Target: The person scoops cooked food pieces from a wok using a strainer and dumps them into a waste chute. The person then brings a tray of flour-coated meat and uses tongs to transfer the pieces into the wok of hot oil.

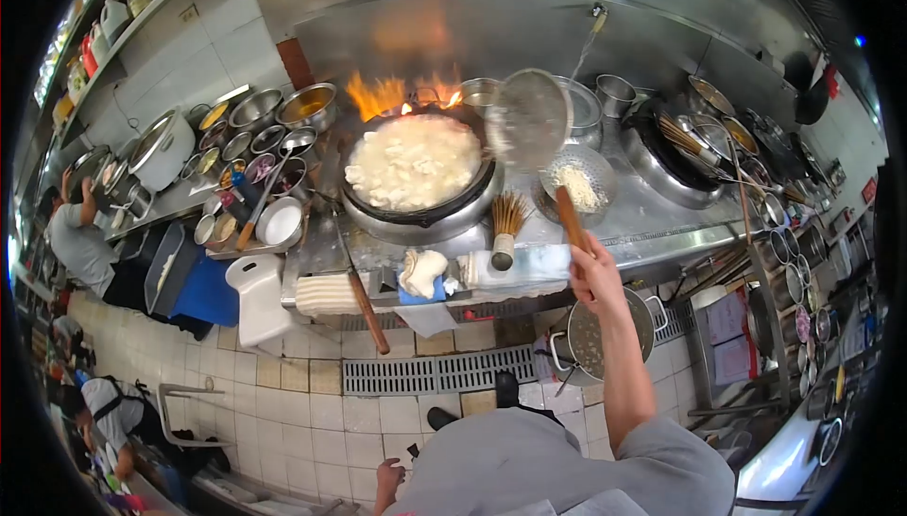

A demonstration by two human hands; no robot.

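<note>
My right hand (595, 275) is closed around the wooden handle of a round metal skimmer (531, 119). The skimmer's disc is raised, smeared by motion, to the right of a large wok. White pieces of food (411, 162) bubble in pale foamy liquid inside the wok (425, 225), and flames rise behind it. Below the skimmer sits a perforated strainer bowl (605, 176) with small pale bits in it. Low beside my body hangs my left hand (388, 483), apparently empty, its fingers loosely bent and slightly apart.
A bamboo brush (508, 223) and a crumpled white cloth (422, 272) lie along the stove's front edge. A wooden-handled tool (367, 313) juts out over it. On the floor stands a large pot (605, 346). Left are bowls and a white stool (257, 294); other people work farther left.
</note>
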